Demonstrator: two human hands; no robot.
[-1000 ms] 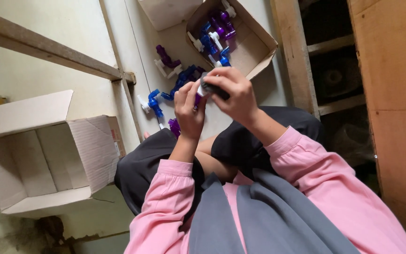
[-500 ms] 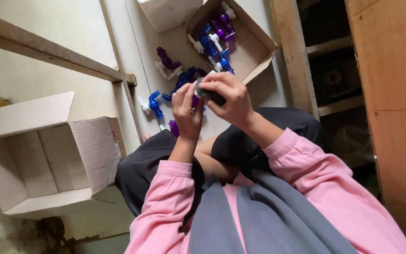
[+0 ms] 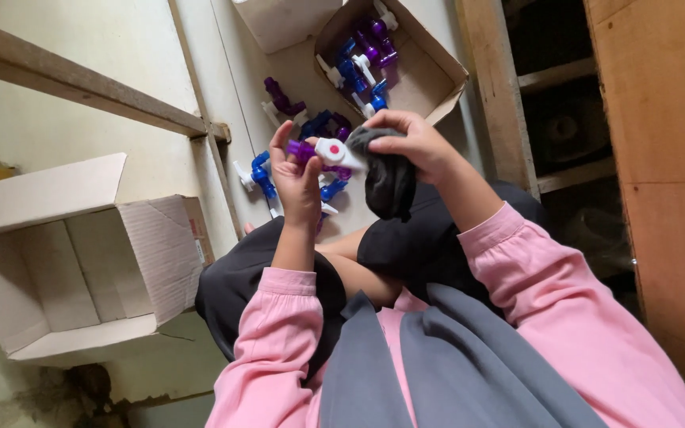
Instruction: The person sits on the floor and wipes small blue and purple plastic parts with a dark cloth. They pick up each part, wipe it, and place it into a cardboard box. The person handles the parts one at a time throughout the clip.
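Pale floor (image 3: 120, 71) w/ loose blue and purple plastic parts (image 3: 279, 99). A purple-and-white part (image 3: 323, 150) is gripped by the left hand (image 3: 299, 178); a dark cloth (image 3: 390, 178) is clamped against it by the right hand (image 3: 414, 143).

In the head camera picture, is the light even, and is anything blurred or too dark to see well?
Head view: soft, even daylight with no glare; the left hand and right hand with the purple and white plastic piece and dark cloth are sharp; the shelf recess at right is in deep shadow, its contents hard to tell.
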